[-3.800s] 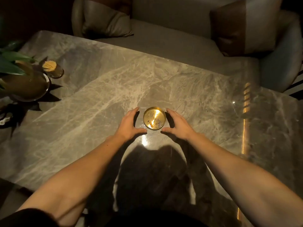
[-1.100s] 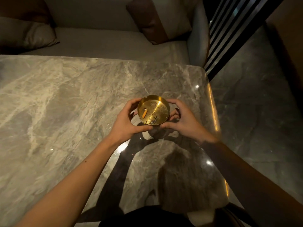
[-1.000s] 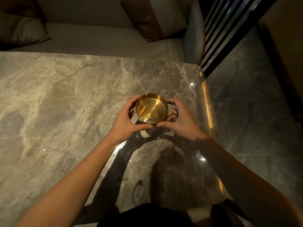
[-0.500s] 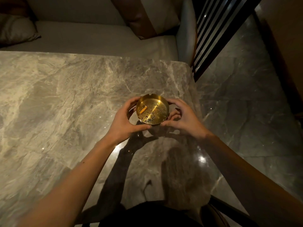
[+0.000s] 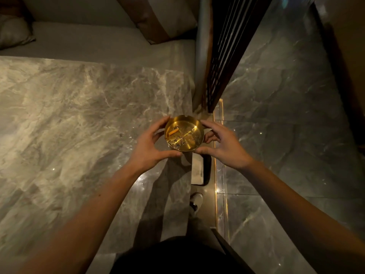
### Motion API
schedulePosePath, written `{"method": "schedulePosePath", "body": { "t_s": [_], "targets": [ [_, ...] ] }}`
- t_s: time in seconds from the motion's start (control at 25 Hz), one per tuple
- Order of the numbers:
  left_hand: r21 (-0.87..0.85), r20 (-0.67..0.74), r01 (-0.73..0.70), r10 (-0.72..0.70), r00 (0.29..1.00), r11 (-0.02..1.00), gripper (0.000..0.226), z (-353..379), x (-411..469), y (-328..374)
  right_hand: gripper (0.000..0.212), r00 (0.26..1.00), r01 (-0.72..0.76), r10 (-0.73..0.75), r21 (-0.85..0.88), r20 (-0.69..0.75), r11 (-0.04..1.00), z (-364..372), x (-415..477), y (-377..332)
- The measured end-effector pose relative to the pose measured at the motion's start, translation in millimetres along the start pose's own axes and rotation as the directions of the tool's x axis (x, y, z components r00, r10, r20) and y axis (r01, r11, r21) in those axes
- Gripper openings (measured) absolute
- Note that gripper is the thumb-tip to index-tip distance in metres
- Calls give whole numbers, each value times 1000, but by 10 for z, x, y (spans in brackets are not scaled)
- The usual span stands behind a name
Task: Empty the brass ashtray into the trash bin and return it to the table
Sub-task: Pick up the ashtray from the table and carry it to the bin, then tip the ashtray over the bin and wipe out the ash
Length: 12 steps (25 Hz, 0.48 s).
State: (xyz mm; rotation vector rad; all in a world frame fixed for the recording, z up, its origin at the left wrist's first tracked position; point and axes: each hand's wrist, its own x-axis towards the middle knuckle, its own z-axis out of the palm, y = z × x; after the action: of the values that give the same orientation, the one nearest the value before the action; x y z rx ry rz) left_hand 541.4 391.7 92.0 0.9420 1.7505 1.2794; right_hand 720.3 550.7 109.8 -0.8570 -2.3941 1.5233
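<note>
I hold the round brass ashtray [image 5: 184,133] in the air with both hands, level and upright, above the right edge of the grey marble table [image 5: 69,125]. An orange cigarette butt [image 5: 173,132] and grey ash lie inside it. My left hand [image 5: 152,147] grips its left rim between thumb and fingers; my right hand [image 5: 223,144] grips the right rim. Directly below, on the floor beside the table edge, stands a dark-rimmed trash bin [image 5: 199,171] with a pale liner.
A grey sofa [image 5: 110,44] with cushions [image 5: 166,18] runs along the table's far side. A dark slatted screen [image 5: 223,56] rises to the right. Glossy marble floor [image 5: 286,125] spreads right of the table. My shoe [image 5: 196,201] shows below the bin.
The ashtray, lifted off the table earlier, has travelled right with both hands to the table's right edge. My view has swung right, and the bin on the floor has come into sight.
</note>
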Motion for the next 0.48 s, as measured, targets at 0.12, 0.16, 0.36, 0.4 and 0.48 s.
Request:
{"method": "schedulePosePath", "body": {
  "t_s": [0.12,0.16,0.36,0.4,0.48],
  "targets": [
    [-10,-1,19,-19,1000,1000,105,149,44,25,81,1000,11,-11,-4,-19,1000,-100,-19,100],
    [-15,6,28,-28,1000,999,103,170,53,27,81,1000,11,-11,-6,-25,1000,-96,-17,130],
    [-92,39,67,-63,997,994,98,179,111,-63,82,996,-54,53,-10,-64,998,-6,-36,220],
    [-106,44,76,-72,996,991,98,181,133,-99,81,996,-56,56,-8,-76,998,12,-34,232],
    [-129,67,100,-92,994,987,97,203,194,-174,77,990,-80,79,-4,-113,997,52,-43,263]
  ]
}}
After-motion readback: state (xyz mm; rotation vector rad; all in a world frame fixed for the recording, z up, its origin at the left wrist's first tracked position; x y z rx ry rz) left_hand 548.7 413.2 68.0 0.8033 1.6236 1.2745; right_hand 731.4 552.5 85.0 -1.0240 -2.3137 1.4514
